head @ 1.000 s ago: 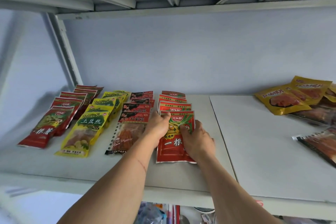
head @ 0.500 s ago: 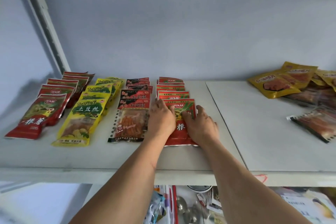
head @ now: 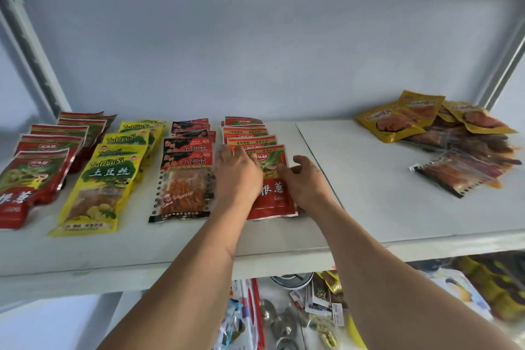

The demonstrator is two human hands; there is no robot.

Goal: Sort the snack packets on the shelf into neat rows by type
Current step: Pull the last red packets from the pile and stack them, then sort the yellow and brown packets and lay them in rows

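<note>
With the left hand laid flat and the right hand loosely spread on the front red packet, just right of the black-and-red row, gripping nothing, squaring it called for light, even sliding pressure.

Bright, even light; soft shadows; edges curve, slightly blurred

On the shelf four overlapping rows of packets run front to back. From 9 o'clock toward centre: spring-onion packets, TuDouSi packets, gluten-strip packets, then another spring-onion row. An unsorted heap lies at 2 o'clock, well apart.
</note>
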